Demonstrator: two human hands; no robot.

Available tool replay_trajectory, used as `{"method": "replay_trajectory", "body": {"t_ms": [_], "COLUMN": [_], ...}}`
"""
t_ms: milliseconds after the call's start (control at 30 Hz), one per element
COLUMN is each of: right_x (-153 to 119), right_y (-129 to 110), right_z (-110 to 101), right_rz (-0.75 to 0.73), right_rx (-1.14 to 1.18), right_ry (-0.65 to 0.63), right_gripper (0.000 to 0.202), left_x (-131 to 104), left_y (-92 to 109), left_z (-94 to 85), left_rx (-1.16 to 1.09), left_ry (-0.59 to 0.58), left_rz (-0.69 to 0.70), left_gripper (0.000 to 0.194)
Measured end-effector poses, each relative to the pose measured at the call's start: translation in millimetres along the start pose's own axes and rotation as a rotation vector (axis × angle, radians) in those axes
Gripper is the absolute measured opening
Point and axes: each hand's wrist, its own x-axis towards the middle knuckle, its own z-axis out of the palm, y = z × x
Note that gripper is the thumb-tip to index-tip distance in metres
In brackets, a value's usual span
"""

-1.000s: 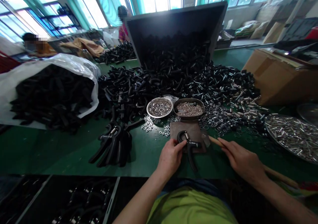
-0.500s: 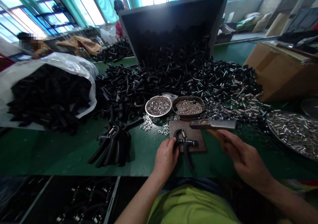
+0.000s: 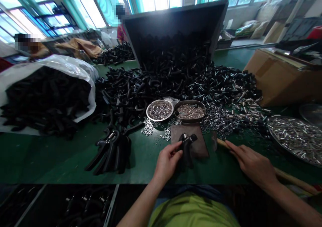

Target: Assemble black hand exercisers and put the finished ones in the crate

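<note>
My left hand pinches a black hand grip exerciser with a small metal spring. It is tilted over a brown square plate on the bench. To the right, my right hand lies over the wooden handle of a hammer, its fingers loosely around it. The hammer head is low, just right of the plate, and blurred. Several like hand grip exercisers are stacked together left of my left hand.
A round dish and an oval tin of small metal parts stand behind the plate. Black parts spill from a grey bin. A plastic bag is at left; a carton and a pan of pins are at right. Two people are beyond.
My right hand has brought the hammer down from above the plate to the bench on the right. My left hand has lifted and turned the hand grip exerciser.
</note>
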Motion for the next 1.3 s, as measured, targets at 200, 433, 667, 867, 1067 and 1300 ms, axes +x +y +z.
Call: {"method": "replay_trajectory", "body": {"t_ms": [200, 433, 667, 867, 1067, 1300], "right_x": [54.6, 202.5, 261.5, 254.8, 248.6, 218.9], "right_y": [-1.1, -40.2, -62.9, -52.9, -40.7, -35.9], "right_z": [-6.9, 0.7, 41.2, 40.0, 31.5, 9.0], "right_rz": [-0.023, -0.024, -0.014, 0.057, 0.117, 0.165], "right_rx": [0.187, 0.203, 0.216, 0.28, 0.455, 0.722], "right_ry": [0.1, -0.078, -0.24, -0.206, -0.14, -0.057], "right_gripper": [0.033, 0.028, 0.027, 0.023, 0.018, 0.022], "left_x": [-13.8, -37.8, 24.8, 133.1, 213.6, 227.3], "left_y": [13.2, 41.3, 46.7, 51.6, 54.7, 45.2], "left_z": [32.6, 29.7, -16.9, -16.6, 18.5, 27.2], "left_rx": [-0.802, -0.67, -0.114, 0.602, 0.864, 0.774], "left_ry": [-0.01, -0.197, 0.014, 0.083, -0.029, 0.001], "left_rz": [-0.45, -0.361, 0.032, 0.295, 0.221, 0.157], "left_gripper": [0.047, 0.063, 0.04, 0.028, 0.02, 0.022]}}
